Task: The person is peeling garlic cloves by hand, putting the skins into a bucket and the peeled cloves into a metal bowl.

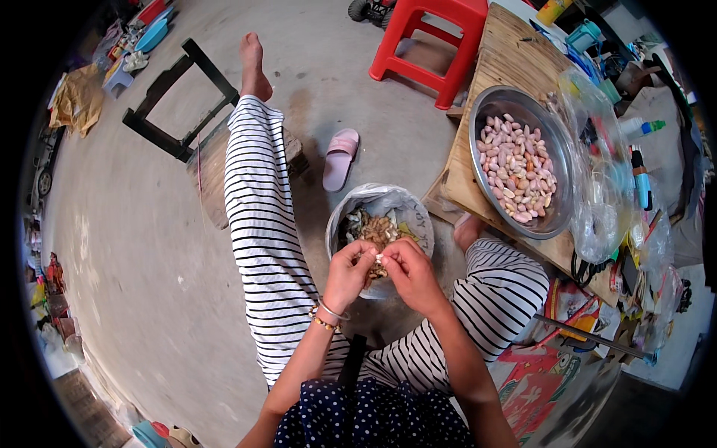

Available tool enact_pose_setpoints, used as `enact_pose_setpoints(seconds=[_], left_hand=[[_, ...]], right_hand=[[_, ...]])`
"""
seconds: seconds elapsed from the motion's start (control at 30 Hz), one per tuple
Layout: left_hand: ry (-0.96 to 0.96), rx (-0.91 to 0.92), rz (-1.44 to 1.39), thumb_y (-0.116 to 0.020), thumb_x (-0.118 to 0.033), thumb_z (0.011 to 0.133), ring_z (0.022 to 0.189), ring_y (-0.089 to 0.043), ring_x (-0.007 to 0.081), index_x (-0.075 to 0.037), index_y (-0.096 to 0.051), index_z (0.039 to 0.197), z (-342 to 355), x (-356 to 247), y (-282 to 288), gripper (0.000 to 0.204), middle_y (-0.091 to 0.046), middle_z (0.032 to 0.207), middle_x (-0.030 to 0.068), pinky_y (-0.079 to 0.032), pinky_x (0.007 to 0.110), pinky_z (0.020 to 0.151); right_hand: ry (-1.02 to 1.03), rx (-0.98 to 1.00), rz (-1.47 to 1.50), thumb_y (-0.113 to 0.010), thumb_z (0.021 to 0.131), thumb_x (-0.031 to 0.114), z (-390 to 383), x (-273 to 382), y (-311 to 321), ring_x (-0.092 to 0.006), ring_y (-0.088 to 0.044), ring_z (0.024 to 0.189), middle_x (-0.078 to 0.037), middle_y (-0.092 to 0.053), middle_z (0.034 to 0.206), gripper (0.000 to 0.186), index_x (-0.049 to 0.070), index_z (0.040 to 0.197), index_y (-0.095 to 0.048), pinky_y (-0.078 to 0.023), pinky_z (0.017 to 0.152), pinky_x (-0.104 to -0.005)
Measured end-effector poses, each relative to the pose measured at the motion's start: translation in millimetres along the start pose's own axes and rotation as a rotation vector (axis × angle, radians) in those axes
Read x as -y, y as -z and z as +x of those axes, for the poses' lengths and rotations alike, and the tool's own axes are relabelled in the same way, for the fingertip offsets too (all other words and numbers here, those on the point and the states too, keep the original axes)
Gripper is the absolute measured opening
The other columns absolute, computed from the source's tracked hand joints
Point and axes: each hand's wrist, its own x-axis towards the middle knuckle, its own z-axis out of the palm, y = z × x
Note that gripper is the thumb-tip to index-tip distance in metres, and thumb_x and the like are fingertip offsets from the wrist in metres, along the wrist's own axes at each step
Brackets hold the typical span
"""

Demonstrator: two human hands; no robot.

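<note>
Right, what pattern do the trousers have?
The trousers have dark stripes on white, clearest in the head view.

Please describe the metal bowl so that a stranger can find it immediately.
Start at the wooden table on the right. On it, left of the clear plastic bag, sits a wide metal bowl. Unlike the bin on the floor, which holds brown shells, this bowl holds pink nuts.

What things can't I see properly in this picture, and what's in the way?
All in the head view:
Pale piece between the left hand and right hand: too small and partly covered by them to tell its exact shape.
Lined bin: its bottom is hidden under brown shells.
Metal bowl: its bottom is mostly hidden by pink nuts.
Red stool: cut off by the upper edge.
</note>
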Motion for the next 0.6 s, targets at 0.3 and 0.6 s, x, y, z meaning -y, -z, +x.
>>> enact_pose_setpoints(seconds=[0.3, 0.6], left_hand=[[-0.05, 0.118, -0.038, -0.052, -0.015, 0.092, 0.045, -0.04, 0.0026, -0.003, -0.057, 0.094, -5, -19, -1, 0.014, -0.053, 0.064, -0.0025, -0.032, 0.018, 0.039], [-0.057, 0.155, -0.008, -0.054, -0.015, 0.091, 0.047, -0.037, 0.0003, -0.003, -0.059, 0.096, -10, -32, 2, 0.014, -0.048, 0.061, -0.0063, -0.027, 0.017, 0.041]], right_hand=[[-0.314, 0.045, 0.663, -0.051, 0.09, 0.005, -3, 3, 15, -0.0092, -0.051, 0.065, -0.003, -0.055, 0.077, 0.01, -0.001, 0.098, -0.052, -0.043, 0.058, -0.0218], [-0.336, 0.102, 0.804, -0.052, 0.089, 0.004, -4, 6, 17, -0.01, -0.056, 0.072, -0.006, -0.059, 0.087, 0.021, -0.002, 0.11, -0.055, -0.047, 0.065, -0.0214]])
